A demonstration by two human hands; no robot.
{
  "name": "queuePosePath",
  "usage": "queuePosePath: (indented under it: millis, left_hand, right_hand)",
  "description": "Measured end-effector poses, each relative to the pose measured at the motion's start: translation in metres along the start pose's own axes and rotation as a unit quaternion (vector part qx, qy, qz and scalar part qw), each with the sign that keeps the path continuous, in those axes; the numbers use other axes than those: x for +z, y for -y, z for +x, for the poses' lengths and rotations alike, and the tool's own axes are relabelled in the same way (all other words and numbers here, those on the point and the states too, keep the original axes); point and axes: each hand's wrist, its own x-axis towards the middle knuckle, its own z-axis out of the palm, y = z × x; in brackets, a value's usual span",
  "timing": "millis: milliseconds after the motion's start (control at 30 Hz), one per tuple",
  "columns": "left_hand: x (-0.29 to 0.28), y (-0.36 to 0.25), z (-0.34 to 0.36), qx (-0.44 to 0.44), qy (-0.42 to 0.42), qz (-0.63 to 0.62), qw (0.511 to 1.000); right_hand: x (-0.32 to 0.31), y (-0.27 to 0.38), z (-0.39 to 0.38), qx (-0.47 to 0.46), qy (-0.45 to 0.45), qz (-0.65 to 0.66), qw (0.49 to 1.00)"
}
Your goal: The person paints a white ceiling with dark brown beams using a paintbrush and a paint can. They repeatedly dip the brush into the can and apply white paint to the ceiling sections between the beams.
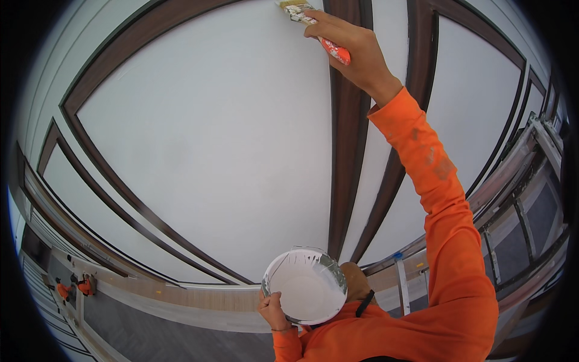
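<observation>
My right hand (353, 45) is stretched up at the top, closed round a paintbrush (333, 49) with a red, paint-spattered handle. The brush's pale bristles point up and left, close to the white wall panel (211, 139); whether they touch it I cannot tell. Low in front of my body, my left hand (274, 312) grips the rim of a round white paint bucket (306, 286), thumb over the edge. Pale paint lies inside it, with dark and white smears along the inner wall. Orange sleeves cover both my arms.
Dark brown wood trim (347, 133) frames the white panels. A metal ladder (522, 211) stands along the right side. Far below at the left, two people in orange (87, 285) are on the grey floor (175, 326). A pale wood strip (199, 295) runs along the wall's foot.
</observation>
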Motion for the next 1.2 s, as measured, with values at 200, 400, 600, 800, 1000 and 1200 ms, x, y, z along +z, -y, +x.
queuePosePath:
  millis: [200, 400, 600, 800, 1000, 1200]
  left_hand:
    - [-0.001, -0.003, 0.001, -0.004, 0.007, 0.012, 1.000]
    - [-0.002, -0.005, 0.000, -0.004, 0.009, 0.010, 1.000]
    - [-0.004, 0.007, -0.001, 0.015, -0.006, 0.001, 1.000]
    - [-0.005, 0.004, -0.005, 0.004, -0.013, 0.019, 1.000]
    - [-0.014, 0.016, -0.004, -0.003, -0.019, 0.021, 1.000]
    - [-0.003, 0.008, -0.008, 0.047, -0.049, 0.018, 0.998]
  right_hand:
    - [-0.003, 0.005, 0.017, -0.033, -0.060, 0.000, 0.998]
    - [-0.009, 0.016, 0.028, -0.026, -0.014, -0.077, 0.997]
    - [-0.014, 0.018, 0.024, -0.009, -0.007, -0.091, 0.996]
    - [-0.020, 0.025, 0.026, 0.048, 0.012, -0.058, 0.997]
    - [-0.021, 0.021, 0.025, 0.034, -0.022, -0.051, 0.998]
    - [-0.021, 0.015, 0.026, 0.029, -0.029, -0.061, 0.997]
